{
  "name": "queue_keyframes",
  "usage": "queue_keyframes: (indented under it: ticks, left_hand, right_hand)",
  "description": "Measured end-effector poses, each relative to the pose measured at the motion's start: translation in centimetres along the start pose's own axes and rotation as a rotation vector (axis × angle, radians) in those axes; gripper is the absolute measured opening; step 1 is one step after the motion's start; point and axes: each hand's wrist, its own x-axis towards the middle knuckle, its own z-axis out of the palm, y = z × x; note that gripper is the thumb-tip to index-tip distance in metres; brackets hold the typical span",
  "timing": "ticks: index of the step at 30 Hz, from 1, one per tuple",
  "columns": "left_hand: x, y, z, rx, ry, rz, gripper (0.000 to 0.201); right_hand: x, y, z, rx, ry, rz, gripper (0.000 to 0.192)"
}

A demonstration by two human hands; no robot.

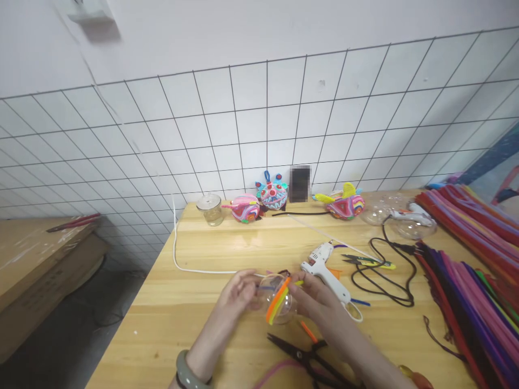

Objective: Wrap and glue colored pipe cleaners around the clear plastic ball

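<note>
Pale wooden tabletop [170, 319] carries a white plastic glue gun [327, 270]. Left of it, the left hand [240, 293] clasps its grip around a clear plastic ball [285, 307]; the right hand [318, 302] pinches fuzzy orange-and-yellow strips [278, 301] against it. Light, even pressure should suit.

readable text: none | nearer glue gun [327, 274]: perhaps small markings, too blurred to read

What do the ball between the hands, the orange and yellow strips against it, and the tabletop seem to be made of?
Ball: clear and glossy, with bright highlights and see-through walls; probably plastic, though thin glass is possible.
Strips: matte, brightly coloured; perhaps fuzzy craft stems, but blur hides the texture.
Tabletop: pale, smooth wood or wood-look board, judging by its grain lines.
</note>
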Motion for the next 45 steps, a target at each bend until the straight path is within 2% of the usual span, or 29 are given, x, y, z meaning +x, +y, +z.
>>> queue_keyframes:
  ticks: [3,6,11,21,25,28,33,39,45]
  left_hand:
    - [-0.5,-0.4,0.6,0.061,-0.219,0.025,0.055]
    - [-0.7,-0.7,0.8,0.088,-0.303,0.041,0.048]
    - [-0.8,-1.0,0.9,0.117,-0.293,0.052,0.047]
    - [-0.6,-1.6,0.7,0.157,-0.22,0.087,0.046]
    - [-0.7,-1.3,0.8,0.143,-0.218,0.083,0.047]
    - [-0.8,-1.0,0.9,0.126,-0.229,0.103,0.044]
    - [-0.8,-1.0,0.6,0.062,-0.301,0.156,0.043]
    - [-0.8,-0.9,0.6,0.003,-0.329,0.204,0.044]
    - [-1.1,-0.5,0.8,0.078,-0.351,0.239,0.045]
  right_hand:
    - [-0.3,0.4,0.6,-0.13,0.017,-0.111,0.027]
    - [-0.5,0.9,0.8,-0.297,-0.018,-0.227,0.022]
    - [-0.6,1.6,0.8,-0.49,-0.017,-0.297,0.017]
    - [-0.7,1.9,1.1,-0.67,0.016,-0.351,0.013]
    - [-0.8,1.9,1.1,-0.642,0.005,-0.346,0.012]
    - [-0.8,1.9,0.8,-0.54,-0.003,-0.319,0.015]
    - [-1.0,1.5,0.3,-0.416,0.003,-0.345,0.015]
    - [-1.5,0.7,0.2,-0.703,0.13,-0.525,0.009]
    - [-2.0,0.2,0.4,-0.827,0.127,-0.689,0.013]
